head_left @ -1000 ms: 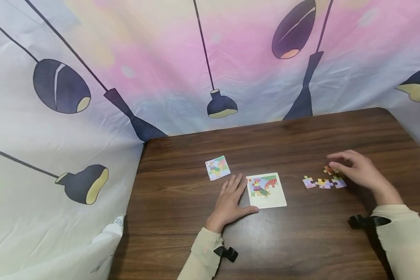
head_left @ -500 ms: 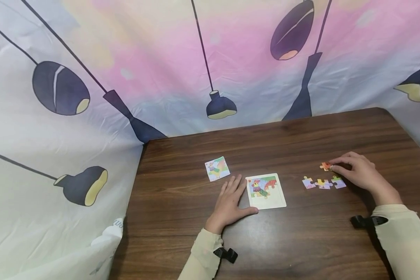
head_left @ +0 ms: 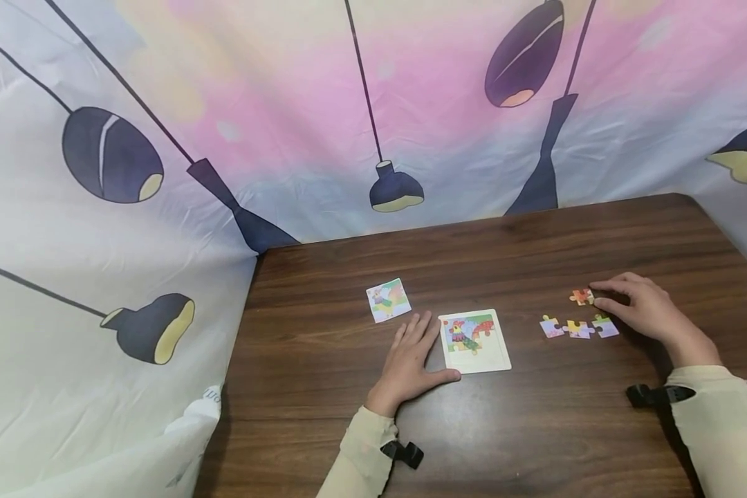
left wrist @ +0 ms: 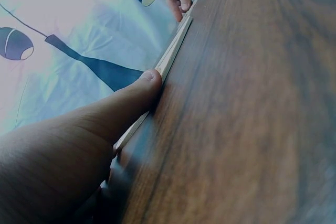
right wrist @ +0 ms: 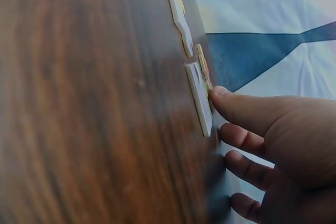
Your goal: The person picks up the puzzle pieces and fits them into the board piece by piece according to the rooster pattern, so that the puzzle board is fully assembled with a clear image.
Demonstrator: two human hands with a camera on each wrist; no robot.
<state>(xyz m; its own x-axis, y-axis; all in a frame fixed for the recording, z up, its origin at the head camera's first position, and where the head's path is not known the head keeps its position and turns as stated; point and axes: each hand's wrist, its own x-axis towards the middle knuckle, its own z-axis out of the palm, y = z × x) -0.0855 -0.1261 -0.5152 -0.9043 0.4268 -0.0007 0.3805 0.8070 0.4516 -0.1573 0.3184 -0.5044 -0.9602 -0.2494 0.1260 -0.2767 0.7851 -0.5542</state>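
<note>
A: Right hand has dropped from its hover 1.0 s ago and its fingertips now sit against the orange piece. Head view shifted a hair; nothing else moved.

B: Pinching it or just touching?

A: Fingers are curled with a tip on the piece's edge in the right wrist view. Piece looks flat on the desk, so contact, not yet a lift (thumb side is hidden, can't confirm a full pinch).

B: Left hand?

A: Left hand lies flat, fingers spread, thumb pressed along the near left edge of the puzzle tray. It's bracing the tray. Tray holds the upper part of the picture already filled; lower part looks bare.

B: Other loose parts?

A: 3 pieces in a row just near of the orange one, well right of the tray. Small reference card sits just beyond the left hand.

B: Step?

A: My read: pick-up of the next piece. Next move needs a firm pinch on the orange piece, a carry left to the tray, then rotating it to match an open slot while the left hand holds the tray steady.
</note>
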